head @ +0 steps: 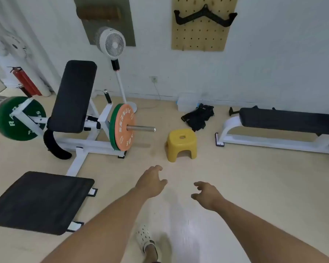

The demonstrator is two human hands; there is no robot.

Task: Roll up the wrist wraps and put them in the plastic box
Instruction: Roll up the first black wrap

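Ahead, both hands hang empty with fingers loosely spread, left hand [150, 182] and right hand [207, 194], while the black wrist wraps [198, 116] lie heaped on the floor [254, 177] beside the plastic box [186, 103] at the wall's foot.

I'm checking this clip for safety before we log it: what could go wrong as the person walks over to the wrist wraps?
The yellow stool stands directly between the person and the black wrist wraps, so a trip is possible. The bare barbell sleeve juts out to the left of that path and might catch a shin. The plastic box is pale against the wall, so it may be easy to miss. Both the left hand and right hand are empty.
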